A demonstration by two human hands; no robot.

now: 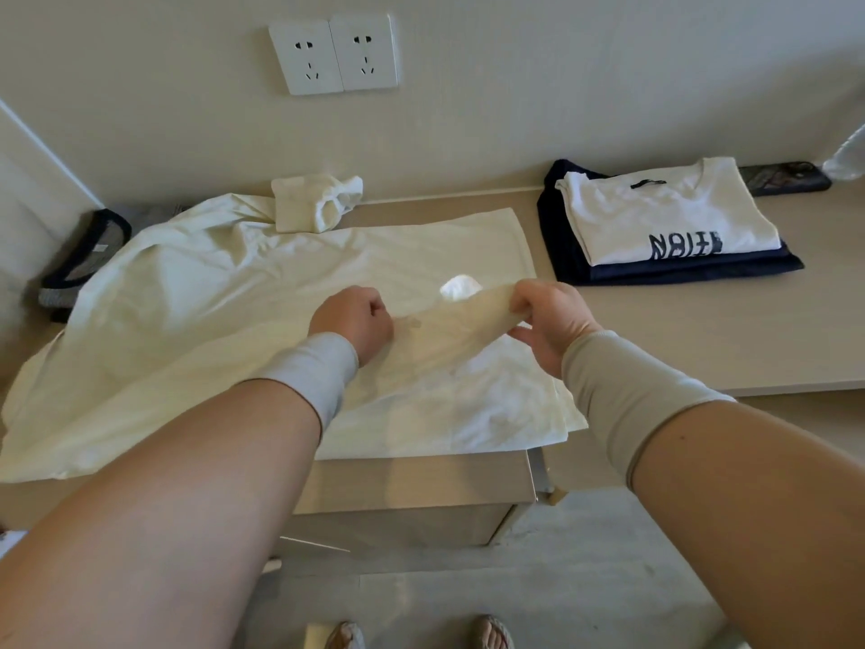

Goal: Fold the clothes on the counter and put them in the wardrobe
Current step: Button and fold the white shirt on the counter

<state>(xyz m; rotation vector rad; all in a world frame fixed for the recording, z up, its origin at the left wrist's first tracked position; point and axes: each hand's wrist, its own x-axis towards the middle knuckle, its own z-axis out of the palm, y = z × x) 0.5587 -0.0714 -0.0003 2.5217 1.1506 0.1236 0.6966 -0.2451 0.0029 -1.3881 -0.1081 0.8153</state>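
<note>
My left hand [351,320] hides its own fingertips, curled under. The dark garment [79,260] at left lies half under the pale shirt [210,297]. The bottle [847,156] is cut by the right edge. The navy clothes [561,255] show only edges beneath the white tee [664,213]. My feet [491,632] are cropped below.

Soft matt cloth, creased, in the pale cream shirt [224,292] — same for the folded white tee [664,217] and dark navy garment [608,274]. Smooth matt laminate on the counter [702,330]. Glossy white plastic sockets [334,53]; stretchy knit wrist sleeves [622,391].
</note>
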